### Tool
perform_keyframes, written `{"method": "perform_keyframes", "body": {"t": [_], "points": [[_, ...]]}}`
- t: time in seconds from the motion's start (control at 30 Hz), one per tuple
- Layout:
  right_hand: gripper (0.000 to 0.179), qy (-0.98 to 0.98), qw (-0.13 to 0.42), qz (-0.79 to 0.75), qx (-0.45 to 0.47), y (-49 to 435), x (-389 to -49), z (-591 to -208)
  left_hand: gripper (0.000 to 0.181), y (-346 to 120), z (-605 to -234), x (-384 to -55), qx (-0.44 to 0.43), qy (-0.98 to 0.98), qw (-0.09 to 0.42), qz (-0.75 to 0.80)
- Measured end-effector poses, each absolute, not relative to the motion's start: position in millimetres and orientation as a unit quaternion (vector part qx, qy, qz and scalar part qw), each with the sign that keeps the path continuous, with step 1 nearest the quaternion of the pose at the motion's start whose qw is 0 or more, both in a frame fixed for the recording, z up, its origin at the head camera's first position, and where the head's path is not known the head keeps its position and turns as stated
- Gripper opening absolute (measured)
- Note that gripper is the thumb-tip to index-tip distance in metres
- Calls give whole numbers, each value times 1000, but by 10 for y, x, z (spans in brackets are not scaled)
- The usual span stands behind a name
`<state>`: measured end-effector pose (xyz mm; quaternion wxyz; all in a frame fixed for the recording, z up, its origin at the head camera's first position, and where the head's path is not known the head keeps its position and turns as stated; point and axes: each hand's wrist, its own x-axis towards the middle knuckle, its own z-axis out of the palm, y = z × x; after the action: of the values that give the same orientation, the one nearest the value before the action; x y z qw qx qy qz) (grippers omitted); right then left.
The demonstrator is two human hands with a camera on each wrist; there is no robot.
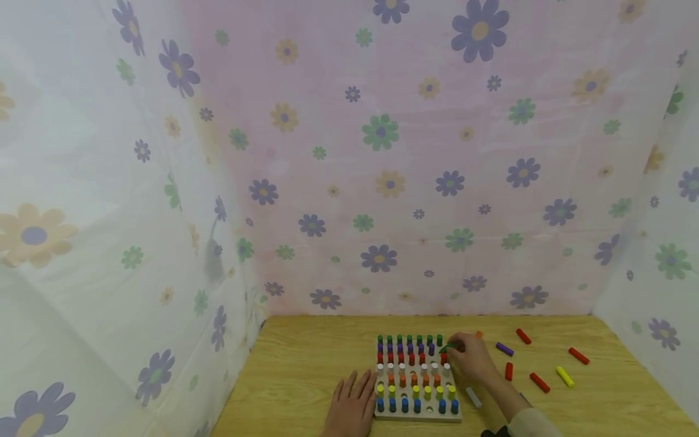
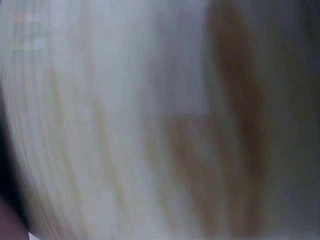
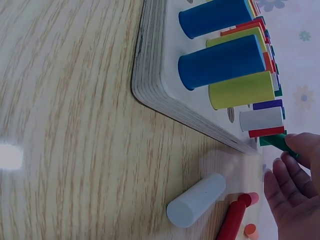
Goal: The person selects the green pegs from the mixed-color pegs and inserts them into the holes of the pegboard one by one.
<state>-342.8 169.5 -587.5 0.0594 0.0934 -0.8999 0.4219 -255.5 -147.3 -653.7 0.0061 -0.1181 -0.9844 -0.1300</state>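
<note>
A wooden pegboard point(image 1: 417, 416) carries rows of coloured pegs: green at the back, then purple, red, white, orange, yellow and blue at the front. My right hand point(image 1: 471, 358) pinches a green peg point(image 1: 449, 348), tilted, near the board's back right corner. In the right wrist view the thumb and fingers of that hand point(image 3: 295, 187) hold the green peg point(image 3: 281, 142) beside the far pegs. My left hand point(image 1: 352, 405) lies with fingers extended against the board's left edge. The left wrist view is blurred and shows mostly the wooden tabletop.
Loose pegs lie right of the board on the table point(image 1: 306, 364): a white peg point(image 1: 473, 397), a purple peg point(image 1: 505, 349), a yellow peg point(image 1: 565, 377), an orange peg point(image 1: 479, 334) and several red ones point(image 1: 540, 382). Flower-patterned sheets point(image 1: 415, 152) hang behind and at both sides.
</note>
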Motion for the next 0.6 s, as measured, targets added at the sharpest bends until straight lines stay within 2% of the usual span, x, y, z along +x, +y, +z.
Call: {"method": "perform_keyframes", "body": {"t": [0.6], "points": [[15,-905,39,417,72,1627,-3493,-5936,61,-1475,-6546,-2562,-113,-985,5,-134]]}}
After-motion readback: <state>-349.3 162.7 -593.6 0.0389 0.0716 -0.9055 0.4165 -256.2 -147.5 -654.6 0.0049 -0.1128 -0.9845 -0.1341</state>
